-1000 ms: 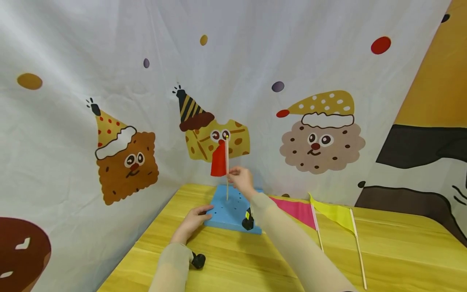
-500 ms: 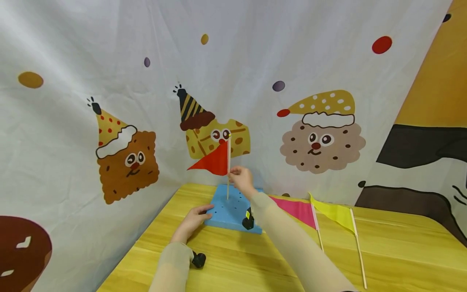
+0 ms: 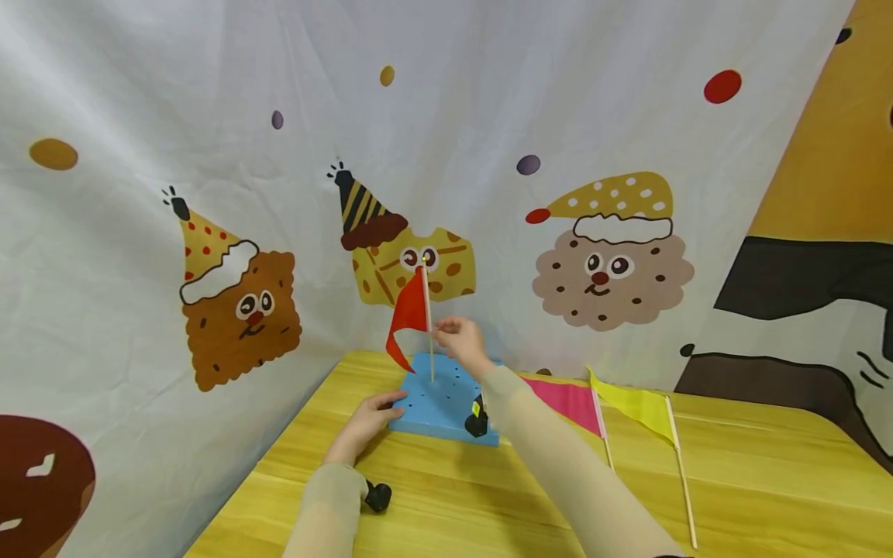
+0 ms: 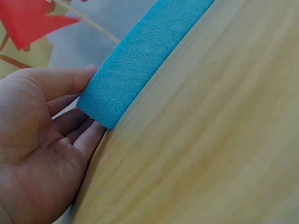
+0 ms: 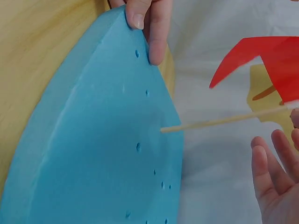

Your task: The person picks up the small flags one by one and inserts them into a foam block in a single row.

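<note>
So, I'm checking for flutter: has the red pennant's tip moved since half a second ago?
Yes: against the printed cheese, the red pennant's tip has moved down and rightward in the head view.

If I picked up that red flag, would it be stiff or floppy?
The red flag's cloth would probably flop: its lower tip curls and droops. The stick looks thin and straight, so likely light and fairly stiff. Pushed sideways, it might tip, since only its slim end meets the blue block.
</note>
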Action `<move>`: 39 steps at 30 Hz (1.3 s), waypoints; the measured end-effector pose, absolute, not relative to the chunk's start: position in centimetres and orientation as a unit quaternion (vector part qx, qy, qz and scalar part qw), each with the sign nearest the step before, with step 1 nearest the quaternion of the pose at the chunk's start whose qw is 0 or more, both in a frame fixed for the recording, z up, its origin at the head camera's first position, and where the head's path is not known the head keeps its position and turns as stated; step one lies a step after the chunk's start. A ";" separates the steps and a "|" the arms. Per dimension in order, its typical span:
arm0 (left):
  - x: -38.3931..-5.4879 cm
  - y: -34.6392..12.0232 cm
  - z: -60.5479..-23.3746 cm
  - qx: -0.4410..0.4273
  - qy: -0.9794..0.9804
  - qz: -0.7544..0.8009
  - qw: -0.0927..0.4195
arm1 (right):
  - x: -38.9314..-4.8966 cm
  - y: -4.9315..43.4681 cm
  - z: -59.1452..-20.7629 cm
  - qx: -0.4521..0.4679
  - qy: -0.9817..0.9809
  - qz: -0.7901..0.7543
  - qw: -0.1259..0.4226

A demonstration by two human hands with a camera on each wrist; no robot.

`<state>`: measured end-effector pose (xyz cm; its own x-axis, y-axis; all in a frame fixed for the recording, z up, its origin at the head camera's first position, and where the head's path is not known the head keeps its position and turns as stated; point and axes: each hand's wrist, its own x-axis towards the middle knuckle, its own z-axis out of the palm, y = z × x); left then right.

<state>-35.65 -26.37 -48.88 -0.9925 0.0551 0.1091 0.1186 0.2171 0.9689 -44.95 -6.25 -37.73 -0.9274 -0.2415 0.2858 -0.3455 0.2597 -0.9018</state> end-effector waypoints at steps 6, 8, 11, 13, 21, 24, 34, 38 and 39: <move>-35.7 -25.5 -48.6 -0.057 -0.787 -0.614 0.021 | -44.6 -2.9 -38.1 0.200 -0.783 0.589 0.023; -35.7 -25.3 -48.5 -0.054 -0.788 -0.613 0.019 | -44.3 -1.3 -38.1 0.205 -0.785 0.585 0.012; -35.7 -25.3 -48.5 -0.054 -0.791 -0.609 0.017 | -43.4 1.4 -38.1 0.208 -0.788 0.579 -0.010; -35.6 -25.4 -48.5 -0.053 -0.789 -0.612 0.014 | -42.4 3.4 -38.2 0.202 -0.783 0.588 -0.027; -35.3 -26.0 -48.5 -0.059 -0.790 -0.610 0.010 | -38.8 11.7 -40.1 0.151 -0.783 0.602 -0.045; -35.2 -26.1 -48.4 -0.062 -0.791 -0.608 0.010 | -38.3 14.8 -40.8 0.132 -0.796 0.590 -0.036; -35.2 -26.3 -48.6 -0.065 -0.792 -0.607 -0.005 | -36.2 22.6 -42.1 0.068 -0.847 0.526 -0.047; -35.3 -26.3 -48.7 -0.065 -0.792 -0.606 -0.008 | -35.4 23.9 -42.6 0.064 -0.870 0.484 -0.064; -35.4 -26.4 -48.7 -0.066 -0.795 -0.603 -0.009 | -35.2 24.2 -42.8 0.064 -0.874 0.476 -0.068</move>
